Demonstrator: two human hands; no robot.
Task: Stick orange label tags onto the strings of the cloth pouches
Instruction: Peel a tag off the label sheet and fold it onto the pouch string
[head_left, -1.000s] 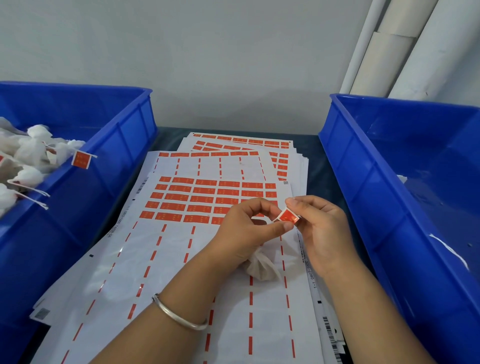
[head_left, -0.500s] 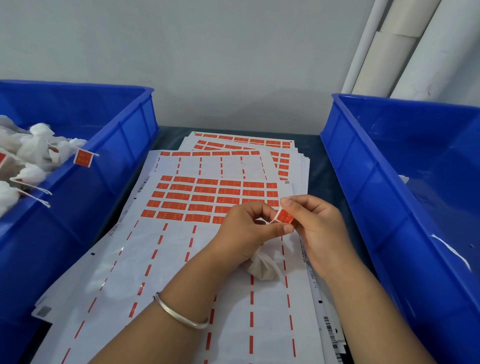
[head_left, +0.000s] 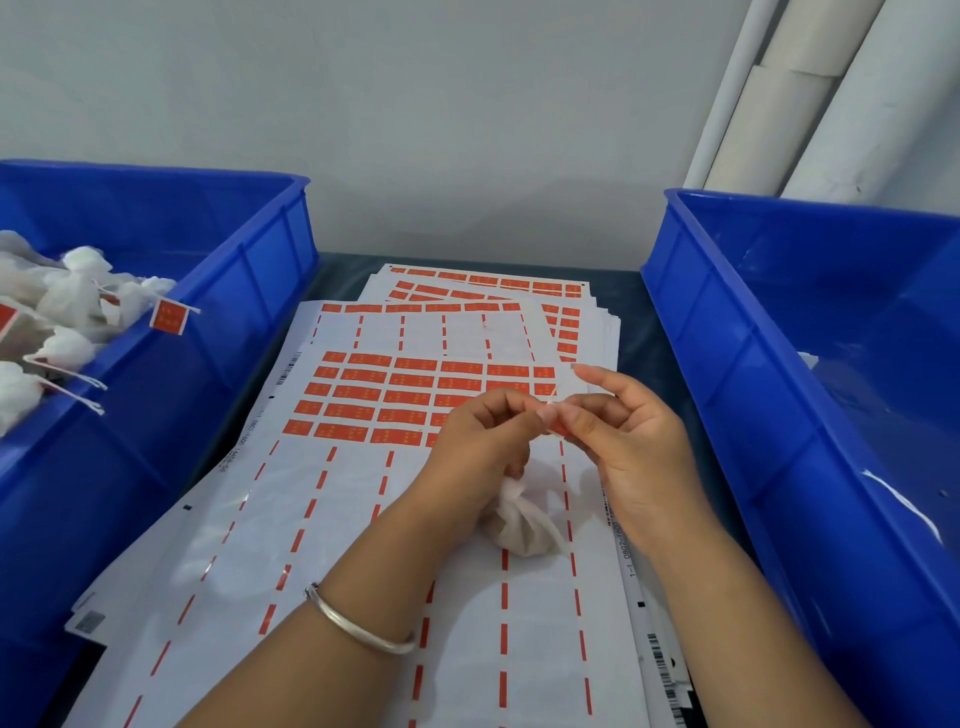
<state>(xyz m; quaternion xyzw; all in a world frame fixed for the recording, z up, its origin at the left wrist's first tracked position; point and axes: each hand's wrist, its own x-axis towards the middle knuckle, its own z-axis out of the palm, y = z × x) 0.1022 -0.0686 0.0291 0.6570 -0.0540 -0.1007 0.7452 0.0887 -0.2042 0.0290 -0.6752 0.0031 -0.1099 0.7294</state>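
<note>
Fig. Folding a tag over a pouch string, head view. The left hand and right hand met above the label sheets in the middle of the surface. Both grips were narrow pinches, thumb vs. forefinger, closed on the orange label tag, of which only a sliver showed between the fingertips. The string rose as a thin pale line just above the pinch. The cloth pouch hung under the left palm, partly tucked in its lower fingers, resting on the top sheet.

To do the step well (judged): keep the string on the tag's fold line, bring the two halves edge to edge, then press from fold outward so no adhesive stays exposed.

Pose: wrists angled inward, forearms converging from the bottom of frame; the right hand's other fingers fanned up and open; a bracelet on the left wrist. Tagged pouches lay in the left bin; the right bin was nearly empty.
</note>
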